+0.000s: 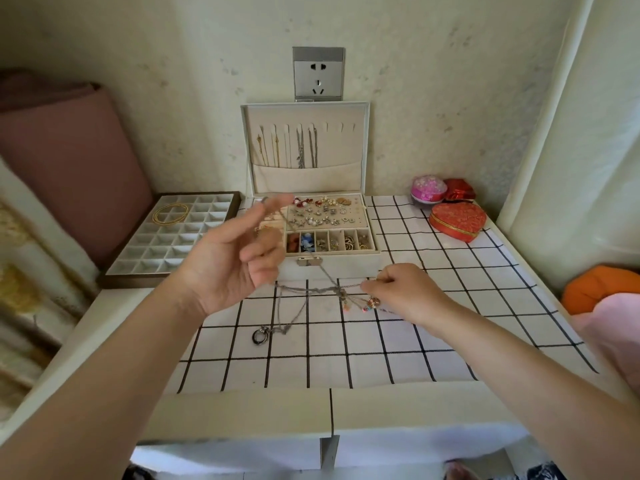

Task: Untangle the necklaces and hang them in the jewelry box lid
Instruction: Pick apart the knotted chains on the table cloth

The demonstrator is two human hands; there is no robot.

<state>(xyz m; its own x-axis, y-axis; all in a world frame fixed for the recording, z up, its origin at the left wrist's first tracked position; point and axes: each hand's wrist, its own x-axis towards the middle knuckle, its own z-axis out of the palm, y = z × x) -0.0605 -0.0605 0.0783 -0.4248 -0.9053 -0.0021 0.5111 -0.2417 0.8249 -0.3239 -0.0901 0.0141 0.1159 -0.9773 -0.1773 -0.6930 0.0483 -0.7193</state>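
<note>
White tablecloth with a black grid, spread over a pale table, viewed from above and in front. At centre, tangled necklaces: thin silver chains knotted together on the cloth, just in front of the jewelry box. At the 7 o'clock end of the tangle, a dark ring pendant flat on the cloth. At the 3 o'clock end, small coloured beads.

Raised above the cloth at 10 o'clock of the tangle, the left hand, palm toward the camera and blurred. Thumb and forefinger tips close together, apparently pinching one chain strand drawn up from the knot; other fingers loosely curled. At 3 o'clock of the tangle, the right hand, knuckles up, low over the cloth, fingertips curled and pinching the chains right beside the beads.

At 12 o'clock, the cream box against the wall, its lid open and upright. Inside the lid, a row of hooks, with gold and silver necklaces hung on the left and middle ones, lower ends tucked into a fabric pocket. In the top tray, many earrings, with a row of small filled compartments along the front edge.

At 9 o'clock, a pale divided tray holding a coiled gold chain. At 2 o'clock, a red heart-shaped box, with a pink round box and a shiny red box just behind it. Above the lid, a grey wall socket. At the far 3 o'clock edge, an orange cushion.
</note>
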